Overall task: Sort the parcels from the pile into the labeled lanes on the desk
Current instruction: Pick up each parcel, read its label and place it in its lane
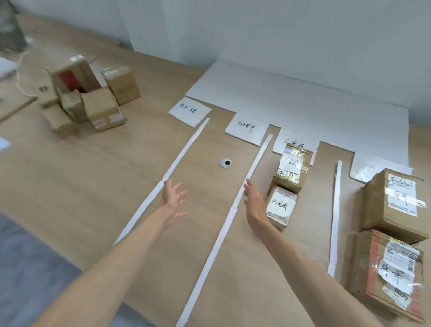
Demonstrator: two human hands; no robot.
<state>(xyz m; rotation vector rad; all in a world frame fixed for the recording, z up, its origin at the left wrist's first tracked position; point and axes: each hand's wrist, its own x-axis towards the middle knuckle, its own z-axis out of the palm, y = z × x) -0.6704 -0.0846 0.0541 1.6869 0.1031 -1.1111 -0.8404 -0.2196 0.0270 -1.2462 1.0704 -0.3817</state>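
Note:
A pile of several brown cardboard parcels (88, 96) sits at the far left of the wooden desk (75, 175). White tape strips (183, 154) mark lanes, each headed by a handwritten paper label (189, 110). Two small labelled parcels (291, 168) lie in the third lane, the nearer one (280, 207) just right of my right hand. Two bigger parcels (394, 200) fill the rightmost lane. My left hand (174, 201) hovers open over the second lane, palm turned inward. My right hand (254, 204) is open above the second tape strip, holding nothing.
A small white round cap with a dark hole (225, 162) is set in the second lane. A large white sheet (308, 101) lies along the back wall. Blurred clutter and a grey-green bag (3, 23) occupy the far left. The desk's front edge runs diagonally at lower left.

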